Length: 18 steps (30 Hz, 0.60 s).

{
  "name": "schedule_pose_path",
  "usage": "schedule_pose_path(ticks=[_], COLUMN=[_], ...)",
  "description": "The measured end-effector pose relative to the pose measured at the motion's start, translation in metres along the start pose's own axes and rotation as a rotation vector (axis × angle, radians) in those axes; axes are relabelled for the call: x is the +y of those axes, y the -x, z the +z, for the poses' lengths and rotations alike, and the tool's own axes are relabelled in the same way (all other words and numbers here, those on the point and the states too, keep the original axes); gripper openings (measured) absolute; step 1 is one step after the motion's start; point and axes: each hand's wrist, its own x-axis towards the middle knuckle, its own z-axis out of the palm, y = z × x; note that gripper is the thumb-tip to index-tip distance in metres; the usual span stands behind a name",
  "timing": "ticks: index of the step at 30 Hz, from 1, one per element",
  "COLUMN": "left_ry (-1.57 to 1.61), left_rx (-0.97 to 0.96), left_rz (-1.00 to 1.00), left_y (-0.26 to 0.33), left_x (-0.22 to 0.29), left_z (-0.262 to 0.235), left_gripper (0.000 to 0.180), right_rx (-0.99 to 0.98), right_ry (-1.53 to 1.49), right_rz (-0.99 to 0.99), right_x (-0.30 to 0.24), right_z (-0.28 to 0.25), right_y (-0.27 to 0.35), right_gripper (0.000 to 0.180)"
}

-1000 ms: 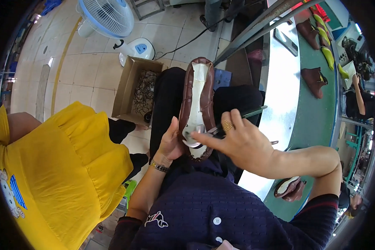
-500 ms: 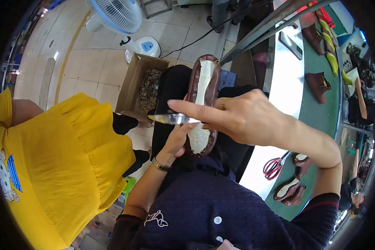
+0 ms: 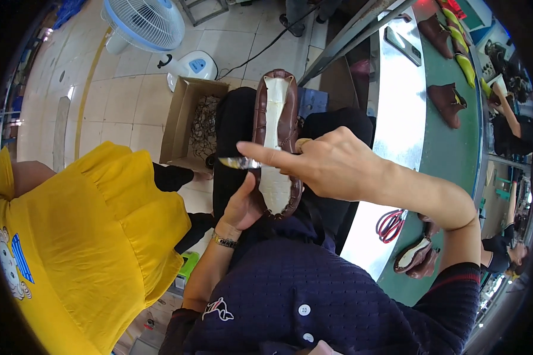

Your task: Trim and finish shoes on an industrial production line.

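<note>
A brown leather shoe [image 3: 259,121] lies sole side up over my lap, toe and heel lengthwise, its leather gathered in around a pale insole [image 3: 272,121]. My left hand [image 3: 243,204] grips it from the left near the lower end, thumb along the edge. Above the shoe's middle, my right hand [image 3: 343,165] is closed around a short shiny knife [image 3: 238,162]. The index finger stretches along it, and the blade points left, past the shoe's edge. The right palm hides the knife's handle. Whether the blade touches the shoe, I cannot tell.
An open cardboard box [image 3: 175,127] of dark stringy scraps stands ahead, with a fan [image 3: 145,23] beyond. On my left is a person in yellow [image 3: 95,236]. At right, a metal ledge [image 3: 397,106] holds a phone [image 3: 403,46] and red-handled scissors [image 3: 391,226], beside a green belt [image 3: 450,142] bearing brown shoes [image 3: 447,105].
The view has shifted slightly. Less of the knife's blade shows beyond my right index finger, and my left thumb has drawn away from the knife to the shoe's side.
</note>
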Motion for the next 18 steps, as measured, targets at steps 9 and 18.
schedule_pose_path(ticks=[9,18], left_ry=[-0.567,-0.53], left_rx=[0.283,0.253], left_rz=[0.464,-0.022], left_y=[-0.001,-0.001], left_x=[-0.032,0.012], left_z=[-0.022,0.0], left_gripper=[0.045,0.074], right_rx=[0.107,-0.035], right_ry=[-0.194,-0.187], right_rz=[-0.042,0.009], right_x=[-0.017,-0.009], right_z=[0.017,0.0], right_y=[0.004,0.0], right_gripper=[0.088,0.069])
